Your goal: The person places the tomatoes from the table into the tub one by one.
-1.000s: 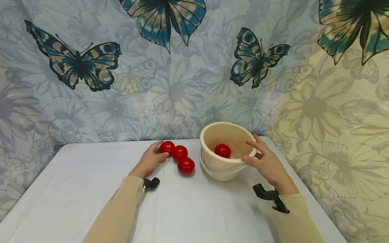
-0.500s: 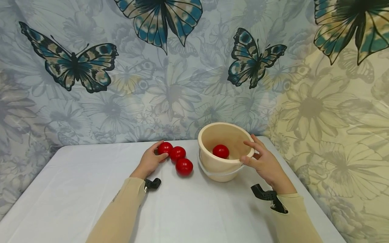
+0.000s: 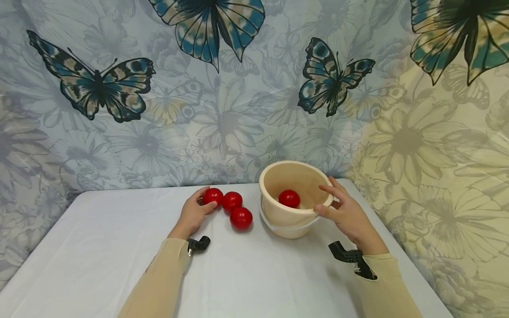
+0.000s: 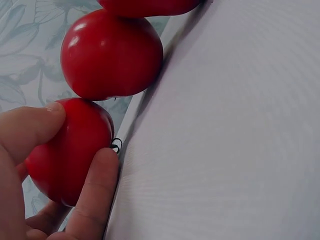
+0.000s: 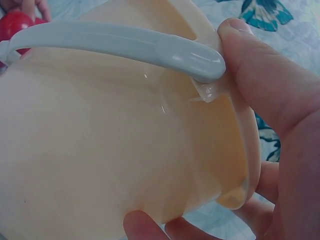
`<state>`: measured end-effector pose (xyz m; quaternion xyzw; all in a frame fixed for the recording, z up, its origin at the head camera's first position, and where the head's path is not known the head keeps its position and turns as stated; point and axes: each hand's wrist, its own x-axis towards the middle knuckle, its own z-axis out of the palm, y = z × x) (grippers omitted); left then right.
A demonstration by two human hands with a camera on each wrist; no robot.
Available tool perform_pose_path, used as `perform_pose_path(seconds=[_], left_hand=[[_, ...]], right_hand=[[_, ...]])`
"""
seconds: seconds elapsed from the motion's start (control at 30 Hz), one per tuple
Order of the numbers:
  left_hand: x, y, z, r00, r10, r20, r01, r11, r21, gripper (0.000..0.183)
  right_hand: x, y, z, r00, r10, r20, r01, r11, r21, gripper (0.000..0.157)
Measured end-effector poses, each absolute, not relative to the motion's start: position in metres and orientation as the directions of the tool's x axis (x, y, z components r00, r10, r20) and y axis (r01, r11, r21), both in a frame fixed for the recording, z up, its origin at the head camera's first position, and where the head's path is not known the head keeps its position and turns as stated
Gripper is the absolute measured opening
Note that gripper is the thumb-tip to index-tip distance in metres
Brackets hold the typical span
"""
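My left hand point(image 3: 193, 213) holds a red tomato point(image 3: 213, 197), the leftmost of three on the table. In the left wrist view, thumb and fingers curl around that tomato point(image 4: 75, 150), and a second tomato point(image 4: 112, 55) sits right against it. The middle tomato point(image 3: 232, 202) and the nearest tomato point(image 3: 241, 218) lie close together, left of a cream bucket point(image 3: 288, 221). Inside the bucket is another tomato point(image 3: 289, 199). My right hand point(image 3: 350, 216) grips the bucket's right rim, thumb in front; the right wrist view shows fingers along the bucket's side point(image 5: 100, 130).
The bucket's pale handle point(image 5: 120, 45) hangs down across its front. A white cloth covers the table point(image 3: 254, 274). Behind its far edge stands a butterfly-patterned fabric backdrop point(image 3: 226, 123). Both wrists carry a black camera mount point(image 3: 199, 244).
My left hand has closed around the leftmost tomato and shifted it slightly left and nearer. The right hand stays on the bucket rim. The whole head view has shifted a little.
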<state>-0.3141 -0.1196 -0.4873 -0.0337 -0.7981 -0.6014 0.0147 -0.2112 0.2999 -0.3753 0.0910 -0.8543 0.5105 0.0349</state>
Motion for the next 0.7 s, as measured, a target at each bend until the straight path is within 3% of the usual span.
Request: perform_pose_path(seconds=[0.2,0.7], left_hand=[[-0.309,-0.12,-0.488,-0.997,0.004,0.075,0.074,0.22,0.973,0.066],[-0.297,-0.12,-0.49,-1.0,-0.026,-0.004,0.001,-0.195,0.981,0.067]], right_hand=[[-0.212,0.3,-0.375,-0.979,-0.123,0.161,-0.2,0.465,-0.862,0.075],[-0.214,0.302,-0.382,-0.972,-0.14,0.187,-0.231,0.448,-0.864,0.073]])
